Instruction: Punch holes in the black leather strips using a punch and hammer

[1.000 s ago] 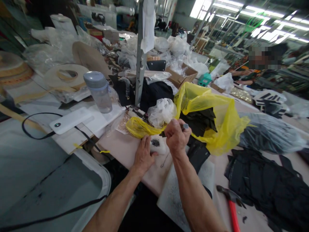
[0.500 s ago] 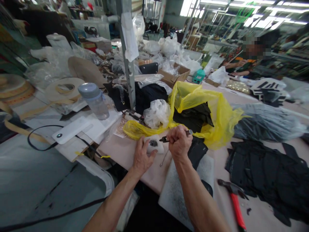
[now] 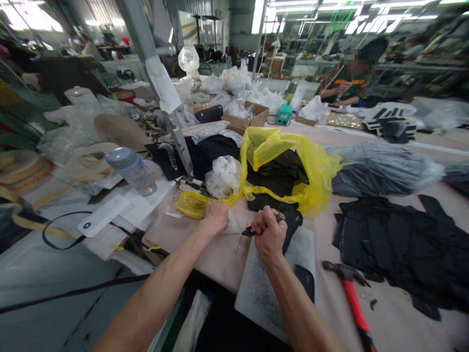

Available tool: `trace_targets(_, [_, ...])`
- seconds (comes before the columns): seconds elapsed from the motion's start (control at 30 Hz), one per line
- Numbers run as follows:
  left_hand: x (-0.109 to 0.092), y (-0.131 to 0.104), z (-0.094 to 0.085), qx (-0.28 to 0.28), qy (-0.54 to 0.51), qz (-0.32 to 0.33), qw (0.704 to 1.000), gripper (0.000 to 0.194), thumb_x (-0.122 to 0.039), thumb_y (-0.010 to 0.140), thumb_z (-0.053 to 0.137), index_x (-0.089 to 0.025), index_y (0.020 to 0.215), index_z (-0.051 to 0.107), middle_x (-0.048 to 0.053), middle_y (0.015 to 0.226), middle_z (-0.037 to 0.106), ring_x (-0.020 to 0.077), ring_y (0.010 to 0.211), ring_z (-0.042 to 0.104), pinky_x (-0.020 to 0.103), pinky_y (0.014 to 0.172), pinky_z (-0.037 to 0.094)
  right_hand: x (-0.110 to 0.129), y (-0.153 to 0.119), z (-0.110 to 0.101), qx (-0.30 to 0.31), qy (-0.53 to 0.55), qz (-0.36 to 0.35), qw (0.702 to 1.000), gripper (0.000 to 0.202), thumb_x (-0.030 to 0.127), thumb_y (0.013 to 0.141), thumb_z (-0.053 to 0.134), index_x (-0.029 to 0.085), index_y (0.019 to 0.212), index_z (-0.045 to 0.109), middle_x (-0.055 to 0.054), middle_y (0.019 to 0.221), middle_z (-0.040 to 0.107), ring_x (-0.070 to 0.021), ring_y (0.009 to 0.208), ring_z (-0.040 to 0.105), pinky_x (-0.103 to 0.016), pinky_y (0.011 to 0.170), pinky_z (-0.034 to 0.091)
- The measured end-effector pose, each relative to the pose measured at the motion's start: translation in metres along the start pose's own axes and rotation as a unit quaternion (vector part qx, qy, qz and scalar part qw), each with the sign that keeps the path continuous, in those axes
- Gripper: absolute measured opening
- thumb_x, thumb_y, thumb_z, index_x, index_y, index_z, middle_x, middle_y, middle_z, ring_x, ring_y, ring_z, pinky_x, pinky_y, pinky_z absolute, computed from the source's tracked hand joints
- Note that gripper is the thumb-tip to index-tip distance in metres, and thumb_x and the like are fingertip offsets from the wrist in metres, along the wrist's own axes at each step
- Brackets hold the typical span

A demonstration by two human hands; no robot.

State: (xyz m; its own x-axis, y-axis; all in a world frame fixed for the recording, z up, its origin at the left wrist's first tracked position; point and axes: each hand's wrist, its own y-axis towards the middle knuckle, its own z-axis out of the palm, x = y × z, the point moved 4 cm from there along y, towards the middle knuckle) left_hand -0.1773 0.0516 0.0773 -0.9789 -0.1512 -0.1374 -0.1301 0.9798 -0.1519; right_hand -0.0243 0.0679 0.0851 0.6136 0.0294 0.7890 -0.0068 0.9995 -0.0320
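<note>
The step in hand looks like a pause with a tool at the ready: the right hand (image 3: 270, 230) has its fingers closed in a fist around a dark, pen-shaped tool (image 3: 248, 231), whose pointed end aims left and stands apart from the small white, soft-looking block (image 3: 232, 227). That block sits on the pinkish, cloth-like surface (image 3: 216, 256), just in front of the yellow translucent plastic bag (image 3: 322, 171) and partly hidden by the left hand (image 3: 216, 217). The left fingers are curled at the block; whether they grip it or only rest against it, I cannot tell. A thin metal-looking wire (image 3: 237, 244) lies just beside the pale, speckled flat slab (image 3: 251, 293), below the tool's tip. In my judgement, the next move calls for a steady block, a firm hold on the tool, and left fingers kept clear of its point.
</note>
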Motion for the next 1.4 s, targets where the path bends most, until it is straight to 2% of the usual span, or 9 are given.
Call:
trace_targets(0.1, [-0.008,-0.002,-0.006,0.011,0.060,0.027,0.998,0.027,-0.010,0.076,0.048,-0.010,0.095,0.068,0.018,0.098,0.067,0.0311,0.102,0.058,0.043,0.093,0.039,0.004,-0.001,-0.006,-0.007,0.010,0.004,1.000,0.046,0.038,0.077,0.070,0.021,0.057,0.033,0.012,0.044,0.029,-0.0043,0.034,0.026,-0.019,0.033,0.026])
trace_targets(0.2, [-0.012,-0.005,-0.007,0.015,0.076,0.038,0.996,0.027,-0.011,0.076,0.049,-0.008,0.095,0.068,0.019,0.099,0.067,0.0315,0.101,0.059,0.044,0.093,0.039,0.005,-0.001,-0.011,-0.019,0.023,0.003,1.000,0.044,0.037,0.078,0.070,0.021,0.058,0.034,0.012,0.044,0.029,-0.0042,0.034,0.026,-0.019,0.033,0.026])
trace_targets(0.5, [-0.015,0.014,0.011,0.057,0.048,0.016,0.997,0.028,-0.009,0.076,0.051,-0.008,0.098,0.069,0.021,0.096,0.070,0.0319,0.098,0.064,0.039,0.083,0.048,0.003,-0.003,-0.016,-0.037,0.029,0.013,0.999,0.043,0.039,0.079,0.069,0.022,0.061,0.033,0.013,0.044,0.029,-0.0045,0.034,0.027,-0.019,0.033,0.028])
trace_targets(0.73, [-0.015,0.011,0.007,0.067,0.033,0.041,0.996,0.037,-0.008,0.071,0.054,-0.007,0.105,0.068,0.022,0.103,0.069,0.0321,0.101,0.064,0.038,0.085,0.050,0.007,-0.002,-0.023,-0.057,0.013,0.021,0.998,0.046,0.042,0.077,0.069,0.022,0.060,0.032,0.013,0.044,0.028,-0.0043,0.034,0.026,-0.019,0.034,0.027])
trace_targets(0.87, [-0.001,0.011,0.004,0.077,0.029,0.039,0.996,0.034,-0.010,0.068,0.057,-0.008,0.099,0.070,0.020,0.098,0.070,0.0314,0.098,0.065,0.035,0.082,0.050,0.014,-0.005,-0.024,-0.065,-0.005,0.020,0.998,0.047,0.041,0.077,0.069,0.022,0.058,0.030,0.012,0.043,0.028,-0.0046,0.034,0.027,-0.021,0.034,0.028])
trace_targets(1.03, [0.029,0.010,0.001,0.119,-0.017,0.008,0.993,0.019,-0.016,0.068,0.058,-0.014,0.079,0.073,0.010,0.074,0.069,0.0238,0.077,0.065,0.028,0.067,0.048,0.020,-0.010,-0.029,-0.086,-0.015,0.027,0.996,0.046,0.038,0.077,0.068,0.023,0.058,0.028,0.012,0.043,0.029,-0.0049,0.034,0.027,-0.021,0.035,0.026])
trace_targets(1.17, [0.034,0.008,0.000,0.129,-0.063,0.025,0.989,0.017,-0.016,0.068,0.055,-0.014,0.073,0.072,0.006,0.064,0.065,0.0194,0.067,0.061,0.026,0.063,0.045,0.020,-0.012,-0.030,-0.095,-0.010,0.035,0.995,0.045,0.039,0.077,0.068,0.023,0.061,0.028,0.013,0.044,0.028,-0.0050,0.034,0.026,-0.021,0.035,0.025])
trace_targets(1.3, [0.034,0.007,-0.002,0.122,-0.102,0.036,0.987,0.022,-0.014,0.066,0.051,-0.013,0.074,0.071,0.005,0.063,0.064,0.0188,0.064,0.059,0.027,0.061,0.044,0.022,-0.014,-0.027,-0.085,-0.005,0.043,0.995,0.046,0.040,0.077,0.067,0.023,0.060,0.028,0.013,0.043,0.028,-0.0051,0.034,0.027,-0.021,0.035,0.026])
trace_targets(1.4, [0.048,-0.004,-0.008,0.117,-0.151,0.045,0.981,0.031,-0.010,0.063,0.047,-0.015,0.082,0.071,0.003,0.071,0.067,0.0166,0.070,0.060,0.024,0.063,0.045,0.024,-0.014,-0.025,-0.075,0.003,0.048,0.996,0.045,0.040,0.077,0.068,0.023,0.060,0.029,0.012,0.043,0.028,-0.0053,0.034,0.027,-0.021,0.035,0.026])
